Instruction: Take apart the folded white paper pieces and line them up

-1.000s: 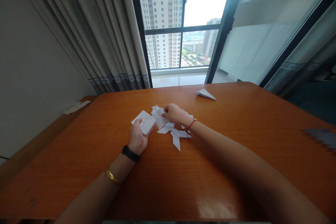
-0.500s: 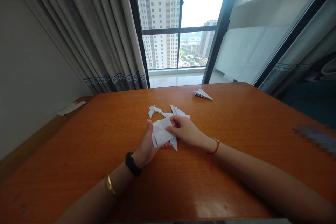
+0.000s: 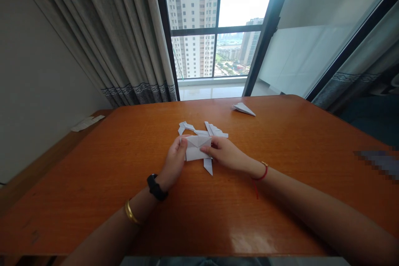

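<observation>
At the center of the frame, both hands grip a folded white paper (image 3: 196, 153) above the wooden counter (image 3: 124, 174). The left hand (image 3: 175, 158) is nearly closed on its left edge, thumb in front; the right hand (image 3: 225, 153) pinches its right side between thumb and fingers. Just beyond lie white paper pieces (image 3: 216, 131), partly hidden by the held paper, with one pointed end showing below it. Farther back, right of center, rests a pointed paper stack (image 3: 244, 109). A curtain (image 3: 124, 41) hangs at upper left.
</observation>
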### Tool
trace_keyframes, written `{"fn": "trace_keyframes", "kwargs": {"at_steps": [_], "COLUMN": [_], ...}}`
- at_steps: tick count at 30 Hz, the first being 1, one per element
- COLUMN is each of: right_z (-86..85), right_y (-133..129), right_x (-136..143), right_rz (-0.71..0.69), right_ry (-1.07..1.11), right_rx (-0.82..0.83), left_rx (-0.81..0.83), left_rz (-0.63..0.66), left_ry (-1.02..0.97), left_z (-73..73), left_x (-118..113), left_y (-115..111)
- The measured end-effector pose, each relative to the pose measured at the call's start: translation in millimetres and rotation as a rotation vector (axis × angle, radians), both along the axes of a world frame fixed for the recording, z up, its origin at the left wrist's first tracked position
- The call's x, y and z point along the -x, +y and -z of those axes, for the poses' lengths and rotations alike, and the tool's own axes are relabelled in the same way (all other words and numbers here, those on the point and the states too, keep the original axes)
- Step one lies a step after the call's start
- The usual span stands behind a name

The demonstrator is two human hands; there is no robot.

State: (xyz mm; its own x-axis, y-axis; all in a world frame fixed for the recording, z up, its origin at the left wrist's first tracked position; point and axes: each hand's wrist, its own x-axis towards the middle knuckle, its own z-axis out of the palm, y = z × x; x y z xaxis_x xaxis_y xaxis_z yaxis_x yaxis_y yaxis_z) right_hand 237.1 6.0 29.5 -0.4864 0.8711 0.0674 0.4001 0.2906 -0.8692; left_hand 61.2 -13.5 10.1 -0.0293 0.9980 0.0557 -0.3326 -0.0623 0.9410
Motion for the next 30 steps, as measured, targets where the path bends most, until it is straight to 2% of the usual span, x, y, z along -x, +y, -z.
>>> {"fn": "trace_keyframes", "kwargs": {"at_steps": [2,5,10,13,15,19,23,27,30], "right_z": [-2.7,-4.4,-11.7,-17.4,-17.2,-8.5,-1.3,-0.2,-1.7], "right_y": [2.6,5.2,8.4,7.6,4.4,-3.7,-4.1,3.0,6.0], "right_x": [-4.1,-8.0,-14.5,-16.7,-13.8,-2.3,1.7,-4.5,-9.0], "right_rz": [0.005,0.082,0.244,0.172,0.093,0.153,0.197,0.333,0.214], "right_ry": [-0.003,-0.014,0.137,0.204,0.155,0.043,-0.017,-0.009,0.055], "right_rx": [0.033,0.034,-0.005,0.092,0.128,0.031,-0.051,-0.225,-0.121], "left_rx": [-0.012,0.069,0.150,0.166,0.184,0.203,0.139,0.039,-0.051], "left_rz": [0.044,0.120,0.018,-0.015,0.006,0.126,0.200,0.178,0.173], "left_ry": [-0.051,-0.132,-0.199,-0.223,-0.221,-0.191,-0.115,0.006,0.080], "left_z": [1.7,0.8,-4.3,-4.6,-3.8,-2.0,1.7,5.7,6.6], "left_x": [-0.6,-1.9,0.1,-0.3,-2.4,-6.4,-6.1,-5.2,-4.0], "left_y": [2.5,2.4,1.9,3.0,1.7,-5.2,-8.5,-5.4,-1.9]}}
